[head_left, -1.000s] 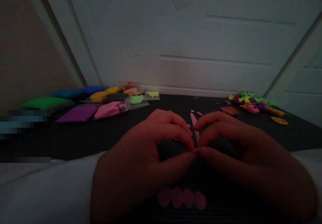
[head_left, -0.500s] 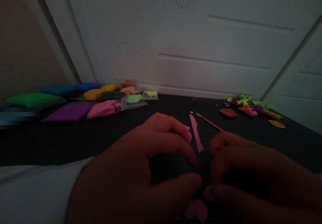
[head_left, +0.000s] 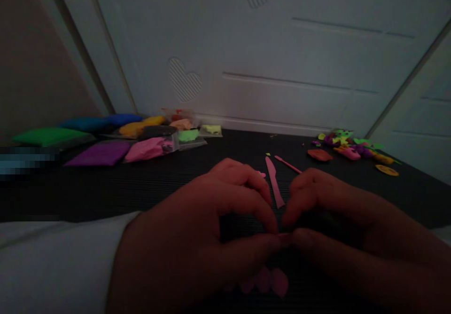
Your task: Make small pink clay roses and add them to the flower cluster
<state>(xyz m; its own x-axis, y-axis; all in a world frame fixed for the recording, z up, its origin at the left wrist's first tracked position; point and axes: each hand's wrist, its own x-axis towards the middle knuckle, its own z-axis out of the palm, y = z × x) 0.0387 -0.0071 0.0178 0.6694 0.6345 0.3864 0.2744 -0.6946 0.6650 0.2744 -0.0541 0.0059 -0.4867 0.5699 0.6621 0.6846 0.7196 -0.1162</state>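
My left hand and my right hand meet low in the middle of a black ribbed mat. Thumbs and forefingers of both pinch a tiny pink bit of clay between them. Just below the fingers lies a row of small flat pink clay petals, partly hidden by my left thumb. Behind the fingers lie a pink plastic knife tool and a thin pink stick tool. The light is very dim.
Several bags of coloured clay lie at the back left: green, purple, pink, blue, yellow and others. Small finished clay shapes sit at the back right. A white panelled door rises behind the mat.
My hands had drawn apart and dropped toward the petals half a second ago. They have come back together, fingertips pinching the pink bit above the petals.
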